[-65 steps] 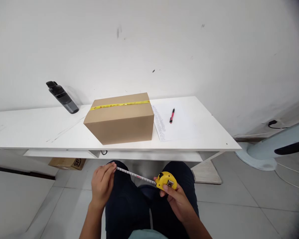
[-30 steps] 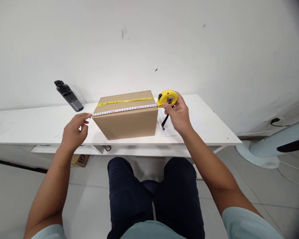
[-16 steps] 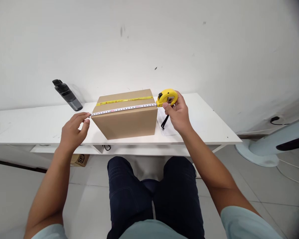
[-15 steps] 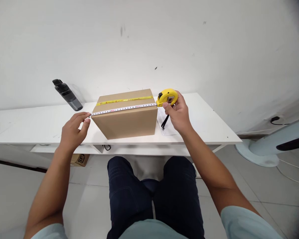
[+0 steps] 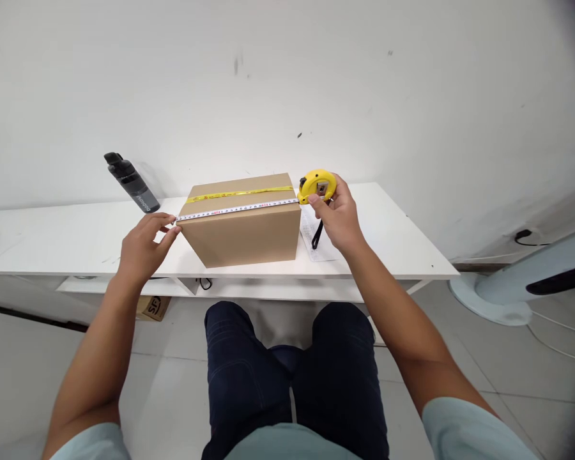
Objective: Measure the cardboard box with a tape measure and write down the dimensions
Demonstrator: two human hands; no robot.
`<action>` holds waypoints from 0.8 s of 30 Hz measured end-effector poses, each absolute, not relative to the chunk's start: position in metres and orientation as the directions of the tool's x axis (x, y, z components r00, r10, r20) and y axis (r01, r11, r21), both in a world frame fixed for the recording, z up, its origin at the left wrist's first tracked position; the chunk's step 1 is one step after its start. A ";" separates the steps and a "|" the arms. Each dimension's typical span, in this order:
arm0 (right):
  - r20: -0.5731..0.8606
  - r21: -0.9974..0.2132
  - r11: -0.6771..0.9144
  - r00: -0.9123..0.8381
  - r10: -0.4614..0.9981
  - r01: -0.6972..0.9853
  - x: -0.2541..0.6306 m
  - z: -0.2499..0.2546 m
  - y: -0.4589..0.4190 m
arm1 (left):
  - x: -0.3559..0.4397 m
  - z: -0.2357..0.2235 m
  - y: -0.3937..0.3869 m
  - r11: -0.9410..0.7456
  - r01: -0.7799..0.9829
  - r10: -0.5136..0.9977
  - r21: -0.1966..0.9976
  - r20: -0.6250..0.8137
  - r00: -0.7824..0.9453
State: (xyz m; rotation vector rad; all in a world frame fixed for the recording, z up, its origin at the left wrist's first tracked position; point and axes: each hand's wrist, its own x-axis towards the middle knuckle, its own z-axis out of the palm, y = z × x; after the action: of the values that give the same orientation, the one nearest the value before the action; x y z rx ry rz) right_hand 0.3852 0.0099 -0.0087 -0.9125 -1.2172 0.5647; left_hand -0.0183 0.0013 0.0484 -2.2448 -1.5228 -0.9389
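Note:
A brown cardboard box (image 5: 242,239) stands on the white table, with a strip of yellow tape (image 5: 239,193) along its top. Across the box's near top edge runs the white blade of a tape measure (image 5: 315,184), stretched straight from left to right. My right hand (image 5: 341,214) grips the yellow case just at the box's right corner, and a black wrist strap (image 5: 317,235) dangles beneath it. At the left corner my left hand (image 5: 146,246) pinches the blade's end, its thumb touching the box.
Behind and left of the box stands a dark bottle (image 5: 131,184) near the wall. A printed sheet (image 5: 323,249) lies on the white table (image 5: 388,236), right of the box. Below are a shelf (image 5: 268,289) and a small carton (image 5: 152,308). A pale blue stand (image 5: 493,297) is at the right.
The yellow case has shifted slightly left, closer against the box's right edge. My left thumb has come onto the box's left corner. The whole view has moved a little.

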 end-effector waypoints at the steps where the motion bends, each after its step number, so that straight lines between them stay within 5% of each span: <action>1: 0.534 -0.842 0.532 0.283 0.797 0.091 0.385 -0.008 0.010 | -0.018 0.048 0.002 -0.417 0.898 0.726 0.142 0.646 0.235; 17: 0.553 -0.828 0.547 0.338 0.761 0.123 0.385 -0.017 0.033 | -0.012 0.048 0.065 -0.381 0.892 0.779 0.242 0.604 0.169; 24: 0.507 -0.862 0.483 0.295 0.810 0.155 0.392 -0.006 0.046 | 0.005 0.055 0.086 -0.342 0.922 0.770 0.179 0.615 0.166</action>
State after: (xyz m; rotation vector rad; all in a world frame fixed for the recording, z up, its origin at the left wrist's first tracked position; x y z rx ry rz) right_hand 0.3925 0.0457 -0.0063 -1.0047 -1.2197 0.5504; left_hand 0.0051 0.0858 0.0553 -2.2061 -1.6403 -0.9344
